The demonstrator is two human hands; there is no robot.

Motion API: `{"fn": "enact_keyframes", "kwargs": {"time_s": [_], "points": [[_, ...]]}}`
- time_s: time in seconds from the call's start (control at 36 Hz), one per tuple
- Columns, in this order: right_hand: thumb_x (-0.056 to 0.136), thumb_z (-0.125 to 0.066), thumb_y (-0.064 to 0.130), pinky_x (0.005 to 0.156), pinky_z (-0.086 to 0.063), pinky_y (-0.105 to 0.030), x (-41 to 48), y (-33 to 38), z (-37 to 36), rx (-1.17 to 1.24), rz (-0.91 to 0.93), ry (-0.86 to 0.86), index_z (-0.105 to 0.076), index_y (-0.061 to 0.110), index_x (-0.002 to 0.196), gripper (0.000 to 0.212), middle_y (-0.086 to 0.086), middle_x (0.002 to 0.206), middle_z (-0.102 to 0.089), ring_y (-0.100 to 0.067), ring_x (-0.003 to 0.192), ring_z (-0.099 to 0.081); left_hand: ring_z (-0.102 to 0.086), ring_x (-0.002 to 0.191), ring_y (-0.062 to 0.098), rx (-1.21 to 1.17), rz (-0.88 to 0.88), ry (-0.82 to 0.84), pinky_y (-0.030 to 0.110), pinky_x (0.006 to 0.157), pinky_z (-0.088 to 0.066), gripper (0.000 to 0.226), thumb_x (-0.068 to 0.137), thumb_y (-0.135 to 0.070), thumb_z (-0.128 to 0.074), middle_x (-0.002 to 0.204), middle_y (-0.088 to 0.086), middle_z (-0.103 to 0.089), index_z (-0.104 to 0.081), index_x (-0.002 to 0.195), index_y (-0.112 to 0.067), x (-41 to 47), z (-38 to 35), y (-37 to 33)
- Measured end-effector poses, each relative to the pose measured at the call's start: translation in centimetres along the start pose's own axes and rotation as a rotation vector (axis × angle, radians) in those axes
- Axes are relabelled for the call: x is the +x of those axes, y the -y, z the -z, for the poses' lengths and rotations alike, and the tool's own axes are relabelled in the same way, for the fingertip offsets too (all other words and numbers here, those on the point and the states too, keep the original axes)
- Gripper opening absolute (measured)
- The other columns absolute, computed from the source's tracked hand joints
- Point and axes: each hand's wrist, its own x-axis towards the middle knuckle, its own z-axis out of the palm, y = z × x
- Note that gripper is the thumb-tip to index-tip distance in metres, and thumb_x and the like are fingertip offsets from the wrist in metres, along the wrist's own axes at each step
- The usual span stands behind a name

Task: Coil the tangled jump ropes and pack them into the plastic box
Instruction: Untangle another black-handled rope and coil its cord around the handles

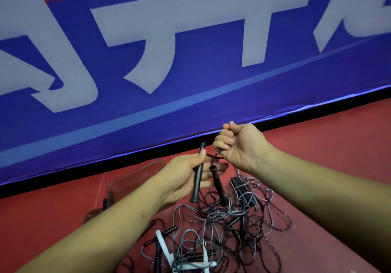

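Head view, looking down at a red floor: the left grip is clamped on a black handle, held nearly upright. The right grip, fingers curled tight, pinches a thin cord just above a second black handle. The tangled jump ropes lie heaped on the floor beneath both hands. The clear plastic box sits beside the heap, partly hidden by the left forearm, in front of a blue banner.
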Motion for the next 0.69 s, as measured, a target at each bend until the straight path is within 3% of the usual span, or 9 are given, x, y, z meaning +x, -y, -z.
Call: {"fn": "enact_keyframes", "kwargs": {"time_s": [0.06, 0.11, 0.17, 0.31, 0.42, 0.47, 0.56, 0.64, 0.69], "points": [[0.102, -0.03, 0.011, 0.038, -0.02, -0.018, -0.1, 0.2, 0.1, 0.012, 0.05, -0.03, -0.041, 0.011, 0.079, 0.026, 0.0, 0.049, -0.028, -0.012, 0.033, -0.023, -0.069, 0.087, 0.037, 0.027, 0.029, 0.072, 0.05, 0.09, -0.053, 0.039, 0.097, -0.031, -0.047, 0.084, 0.021, -0.072, -0.062, 0.103, 0.004, -0.3, -0.4, 0.2], [0.101, -0.03, 0.01, 0.037, -0.019, -0.018, -0.1, 0.6, 0.1, 0.008, 0.101, -0.064, -0.041, 0.011, 0.078, 0.026, 0.001, 0.049, -0.026, -0.011, 0.034, -0.021, -0.065, 0.07, 0.035, 0.028, 0.05, 0.146, 0.047, 0.07, -0.061, 0.039, 0.089, -0.036, -0.05, 0.059, 0.012, -0.056, -0.059, 0.093, 0.002, -0.7, -0.8, 0.0], [0.101, -0.028, 0.008, 0.036, -0.02, -0.019, 0.2, 0.9, 0.3, -0.026, 0.151, -0.099, -0.041, 0.01, 0.076, 0.028, 0.001, 0.05, -0.026, -0.012, 0.034, -0.022, -0.061, 0.051, 0.028, 0.011, 0.032, 0.155, 0.036, 0.056, -0.058, 0.038, 0.088, -0.039, -0.049, 0.054, 0.004, -0.043, -0.054, 0.091, -0.002, -0.6, -0.8, -0.3], [0.101, -0.027, 0.005, 0.048, -0.036, -0.029, 0.8, 1.5, 1.6, -0.302, 0.232, -0.175, -0.044, 0.008, 0.075, 0.031, -0.006, 0.058, -0.038, -0.017, 0.047, -0.037, -0.056, 0.046, 0.017, 0.006, -0.002, 0.177, 0.019, 0.034, -0.042, 0.027, 0.091, -0.029, -0.054, 0.066, 0.002, -0.049, -0.052, 0.106, -0.006, -0.5, -0.1, -0.4], [0.102, -0.032, 0.004, 0.058, -0.047, -0.032, 0.9, 1.8, 2.8, -0.462, 0.217, -0.221, -0.049, 0.005, 0.08, 0.028, -0.009, 0.065, -0.047, -0.021, 0.058, -0.049, -0.057, 0.045, 0.016, 0.088, 0.0, 0.195, 0.021, 0.036, -0.044, 0.035, 0.089, -0.022, -0.059, 0.08, 0.009, -0.065, -0.051, 0.116, 0.0, -0.2, 0.5, -0.3], [0.105, -0.038, 0.012, 0.057, -0.047, -0.032, 0.7, 2.1, 3.3, -0.726, 0.201, -0.232, -0.051, 0.007, 0.08, 0.028, -0.009, 0.067, -0.051, -0.021, 0.059, -0.052, -0.058, 0.047, 0.015, 0.141, 0.011, 0.145, 0.021, 0.038, -0.046, 0.034, 0.09, -0.023, -0.06, 0.091, 0.014, -0.071, -0.053, 0.111, 0.003, -0.1, 0.6, -0.5], [0.1, -0.053, 0.039, 0.051, -0.043, -0.024, 0.2, 2.7, 3.8, -1.17, 0.038, -0.198, -0.057, 0.009, 0.089, 0.032, -0.007, 0.068, -0.059, -0.017, 0.053, -0.052, -0.054, 0.046, 0.013, 0.156, 0.019, 0.081, 0.021, 0.039, -0.045, 0.03, 0.088, -0.024, -0.061, 0.092, 0.016, -0.073, -0.054, 0.104, 0.0, 0.0, 1.0, -0.6], [0.092, -0.059, 0.046, 0.046, -0.038, -0.018, -0.7, 2.6, 3.2, -1.03, -0.332, -0.024, -0.061, 0.013, 0.088, 0.034, 0.003, 0.061, -0.055, -0.008, 0.048, -0.047, -0.052, 0.047, 0.013, 0.162, -0.013, 0.042, 0.022, 0.04, -0.043, 0.036, 0.081, -0.026, -0.064, 0.081, 0.015, -0.069, -0.054, 0.106, -0.002, 0.1, 1.5, -0.8], [0.093, -0.06, 0.034, 0.046, -0.037, -0.015, -0.7, 2.0, 2.7, -0.92, -0.361, 0.065, -0.06, 0.014, 0.081, 0.024, 0.005, 0.06, -0.052, -0.005, 0.046, -0.045, -0.053, 0.048, 0.014, 0.167, -0.022, 0.047, 0.023, 0.041, -0.044, 0.041, 0.081, -0.027, -0.065, 0.076, 0.013, -0.066, -0.054, 0.111, -0.001, 0.2, 1.5, -0.9]]}}
